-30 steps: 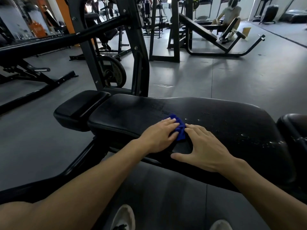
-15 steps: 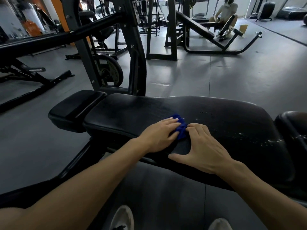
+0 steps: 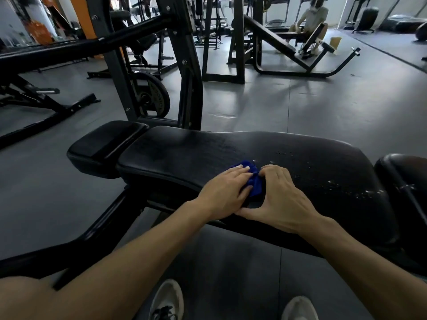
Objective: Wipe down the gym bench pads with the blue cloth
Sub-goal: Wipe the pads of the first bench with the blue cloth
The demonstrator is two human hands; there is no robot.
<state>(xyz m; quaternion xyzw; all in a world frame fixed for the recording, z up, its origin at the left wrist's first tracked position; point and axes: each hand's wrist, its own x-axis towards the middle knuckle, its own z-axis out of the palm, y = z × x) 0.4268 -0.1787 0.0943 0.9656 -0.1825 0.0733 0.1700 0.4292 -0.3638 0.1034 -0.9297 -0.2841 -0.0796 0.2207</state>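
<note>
While both our hands meet on the long bench pad [image 3: 208, 153], the blue cloth [image 3: 253, 181] lies bunched between them near its front edge. Our left hand [image 3: 225, 192] presses it with flat fingers; our right hand [image 3: 280, 198] curls fingers against it. Droplets [image 3: 360, 191] speckle the pad's right side.

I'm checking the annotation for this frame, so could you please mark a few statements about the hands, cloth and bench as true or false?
1. Both hands, left hand and right hand, are on the long bench pad. True.
2. The blue cloth lies on the floor. False: it lies on the pad between the hands.
3. Droplets show on the pad right of the hands. True.
4. The small pad is being wiped. False: no hand touches it.
</note>
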